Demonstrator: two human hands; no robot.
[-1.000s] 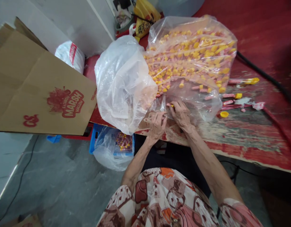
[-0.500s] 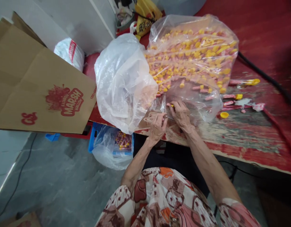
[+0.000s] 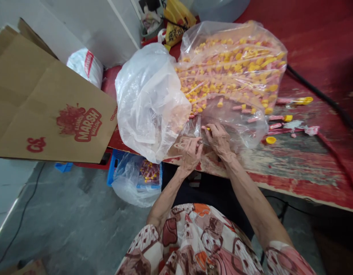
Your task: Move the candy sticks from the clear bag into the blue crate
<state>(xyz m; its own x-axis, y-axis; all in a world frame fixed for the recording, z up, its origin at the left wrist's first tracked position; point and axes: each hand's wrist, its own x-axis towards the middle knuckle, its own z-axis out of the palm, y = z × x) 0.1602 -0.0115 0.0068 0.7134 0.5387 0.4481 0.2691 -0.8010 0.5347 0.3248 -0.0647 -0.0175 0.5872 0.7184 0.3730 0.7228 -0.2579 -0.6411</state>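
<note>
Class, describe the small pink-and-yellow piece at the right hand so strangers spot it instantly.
On the worn red wooden table, find the large clear plastic bag. At its near edge is the bare right hand. That hand pinches the small pink-and-yellow piece, unlike the bagged pieces.

Red print (image 3: 87, 125) on the cardboard box (image 3: 50, 95), at the worktop's (image 3: 293, 160) left end, reads "MARSH MALLOW"; dark characters on the yellow bag (image 3: 176, 33) are blurred.
</note>
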